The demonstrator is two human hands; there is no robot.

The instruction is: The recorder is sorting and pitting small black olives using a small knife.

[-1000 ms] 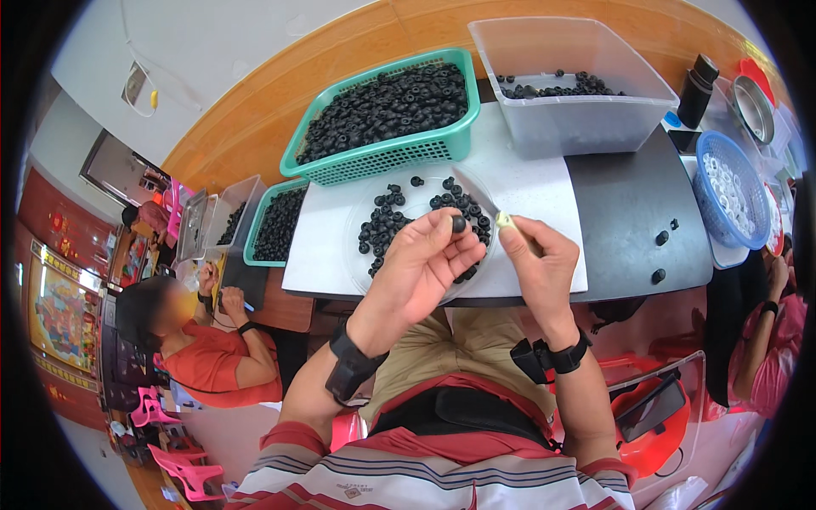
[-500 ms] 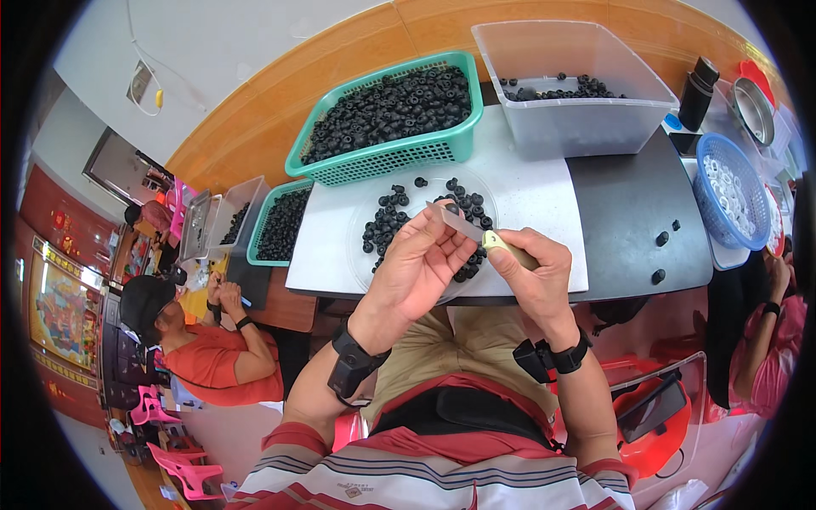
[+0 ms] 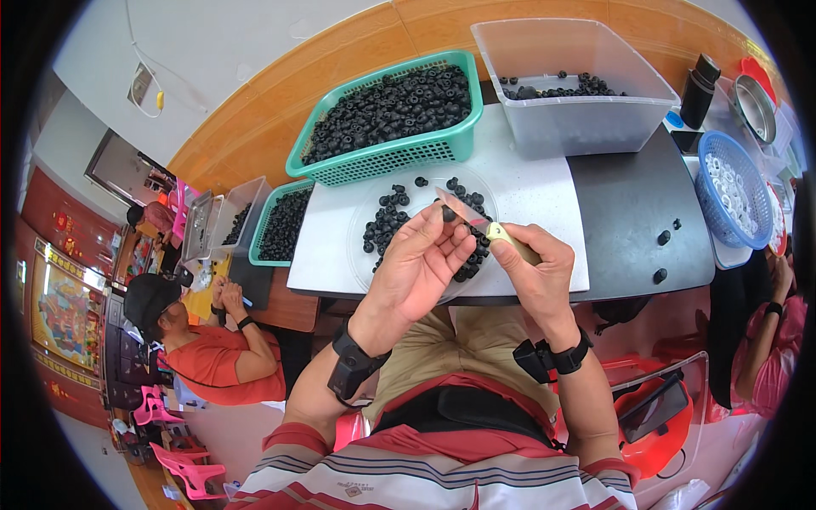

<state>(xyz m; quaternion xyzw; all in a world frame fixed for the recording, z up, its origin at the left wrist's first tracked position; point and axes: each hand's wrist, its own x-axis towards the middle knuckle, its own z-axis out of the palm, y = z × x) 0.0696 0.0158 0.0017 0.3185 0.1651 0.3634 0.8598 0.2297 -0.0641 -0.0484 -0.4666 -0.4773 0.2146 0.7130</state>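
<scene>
- The left hand pinches a small, dark, round piece at its fingertips.
- The right hand grips a knife, fingers curled round the pale handle, blade tip touching the piece.
- Below the fingers, more dark pieces lie on a clear plate.

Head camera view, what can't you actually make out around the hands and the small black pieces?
- Black piece in the left hand: too small to see its shape.
- Knife handle: hidden inside the right hand.
- Clear plate near edge: covered by both hands.
- Blue basket: bent and blurred by the fisheye rim.
</scene>
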